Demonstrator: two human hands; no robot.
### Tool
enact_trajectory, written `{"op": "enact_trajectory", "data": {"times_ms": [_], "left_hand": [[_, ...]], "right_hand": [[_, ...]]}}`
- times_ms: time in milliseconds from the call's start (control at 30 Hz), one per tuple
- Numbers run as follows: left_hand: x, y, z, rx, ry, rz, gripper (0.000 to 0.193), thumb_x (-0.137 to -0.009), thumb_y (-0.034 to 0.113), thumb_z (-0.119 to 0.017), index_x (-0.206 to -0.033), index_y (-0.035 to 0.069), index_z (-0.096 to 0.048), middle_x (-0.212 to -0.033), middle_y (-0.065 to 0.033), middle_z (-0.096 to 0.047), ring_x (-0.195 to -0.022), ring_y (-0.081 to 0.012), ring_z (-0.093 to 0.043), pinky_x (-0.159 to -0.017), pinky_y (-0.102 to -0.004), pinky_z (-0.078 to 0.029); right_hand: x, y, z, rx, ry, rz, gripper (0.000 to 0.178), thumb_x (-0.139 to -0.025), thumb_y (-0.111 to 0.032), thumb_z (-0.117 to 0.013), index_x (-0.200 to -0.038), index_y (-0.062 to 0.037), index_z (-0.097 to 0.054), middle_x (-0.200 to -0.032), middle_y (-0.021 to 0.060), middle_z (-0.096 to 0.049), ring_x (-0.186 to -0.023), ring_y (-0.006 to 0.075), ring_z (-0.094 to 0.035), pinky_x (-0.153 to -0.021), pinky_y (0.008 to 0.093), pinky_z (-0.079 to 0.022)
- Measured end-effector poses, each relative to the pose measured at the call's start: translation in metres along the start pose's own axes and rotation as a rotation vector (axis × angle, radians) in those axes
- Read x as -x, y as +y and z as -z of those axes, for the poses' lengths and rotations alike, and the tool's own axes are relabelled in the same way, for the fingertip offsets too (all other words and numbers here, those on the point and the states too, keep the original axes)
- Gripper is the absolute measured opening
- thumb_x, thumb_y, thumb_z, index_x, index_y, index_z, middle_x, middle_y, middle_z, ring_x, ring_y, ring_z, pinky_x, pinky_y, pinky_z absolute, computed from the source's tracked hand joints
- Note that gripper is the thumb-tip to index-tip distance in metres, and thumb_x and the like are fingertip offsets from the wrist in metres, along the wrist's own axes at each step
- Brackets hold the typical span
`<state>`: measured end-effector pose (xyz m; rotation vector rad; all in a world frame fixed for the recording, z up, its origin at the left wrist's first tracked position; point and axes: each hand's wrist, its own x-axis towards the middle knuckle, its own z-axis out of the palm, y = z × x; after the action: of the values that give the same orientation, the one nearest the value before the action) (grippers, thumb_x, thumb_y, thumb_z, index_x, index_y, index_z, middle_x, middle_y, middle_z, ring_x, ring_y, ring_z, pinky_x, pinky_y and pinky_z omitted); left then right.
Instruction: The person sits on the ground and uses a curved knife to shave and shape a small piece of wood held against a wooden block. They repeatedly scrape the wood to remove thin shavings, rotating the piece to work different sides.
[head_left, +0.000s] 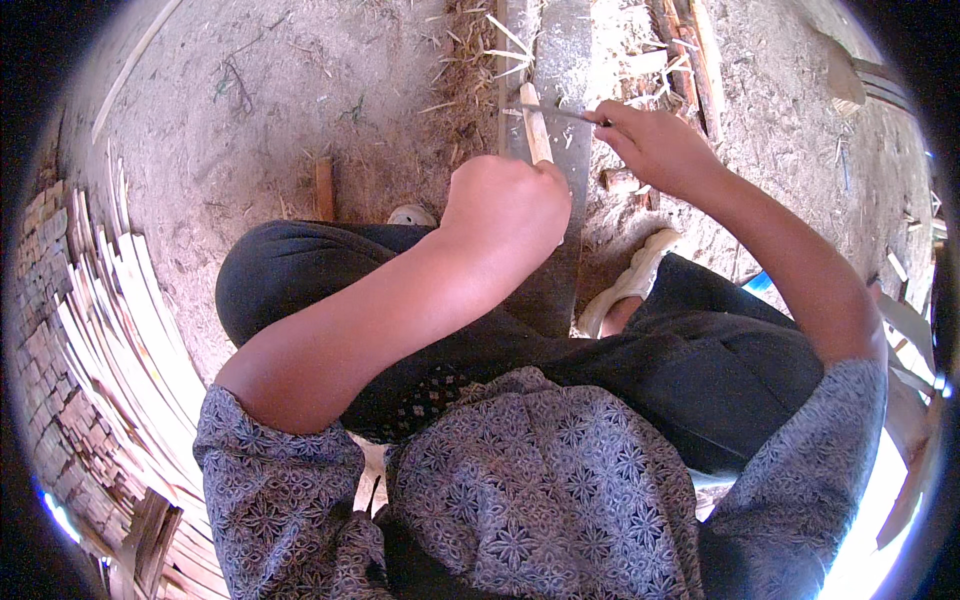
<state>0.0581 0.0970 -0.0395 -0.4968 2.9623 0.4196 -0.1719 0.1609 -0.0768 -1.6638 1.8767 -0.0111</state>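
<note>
My left hand [510, 205] is closed round the near end of a pale wooden stick [534, 130]. The stick points away from me, above a long grey plank [562, 215] that runs forward between my legs. In my right hand [655, 145], the fingers are closed on a thin knife [562, 112]; its handle is mostly hidden by them. The knife's blade reaches leftward across the stick near its far end. Pale wood shavings [512, 52] lie at the far part of the plank, just beyond the stick.
Many long pale wood strips [140, 330] lie at the left, beside a brick surface [70, 400]. A small wooden post [324, 188] stands left of the plank. Pieces of wood [690, 60] lie on the dirt floor [340, 80] right of it. My shoe [630, 280] rests beside the plank.
</note>
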Motion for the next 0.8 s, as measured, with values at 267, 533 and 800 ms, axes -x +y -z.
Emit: {"op": "enact_trajectory", "data": {"times_ms": [267, 533, 800], "left_hand": [[-0.007, 0.003, 0.007, 0.061, -0.044, 0.046, 0.027, -0.09, 0.028, -0.064, -0.079, 0.004, -0.067, -0.061, -0.0138, -0.067, -0.059, -0.0316, -0.071, -0.052, -0.0445, -0.057], [0.002, 0.003, -0.001, 0.03, -0.093, 0.023, 0.017, -0.081, 0.017, -0.066, -0.08, 0.001, -0.067, -0.066, -0.0156, -0.069, -0.06, -0.0311, -0.072, -0.053, -0.044, -0.057], [0.006, 0.007, -0.002, 0.034, -0.176, 0.154, 0.016, -0.08, 0.01, -0.063, -0.088, -0.001, -0.072, -0.071, -0.0178, -0.071, -0.067, -0.0305, -0.074, -0.058, -0.0426, -0.057]], "right_hand": [[-0.063, 0.039, -0.011, 0.028, 0.025, 0.026, 0.031, -0.102, -0.035, -0.052, -0.123, -0.0162, -0.063, -0.091, 0.0184, -0.071, -0.087, 0.0377, -0.07, -0.078, 0.0489, -0.053], [0.003, -0.003, 0.01, -0.045, -0.044, 0.095, 0.029, -0.102, -0.033, -0.055, -0.125, -0.0184, -0.065, -0.07, 0.0126, -0.065, -0.062, 0.0249, -0.065, -0.063, 0.0398, -0.049], [-0.009, 0.001, -0.008, -0.068, -0.031, 0.123, 0.029, -0.102, -0.032, -0.054, -0.127, -0.0192, -0.063, -0.082, 0.0125, -0.071, -0.078, 0.0328, -0.071, -0.068, 0.0447, -0.054]]}}
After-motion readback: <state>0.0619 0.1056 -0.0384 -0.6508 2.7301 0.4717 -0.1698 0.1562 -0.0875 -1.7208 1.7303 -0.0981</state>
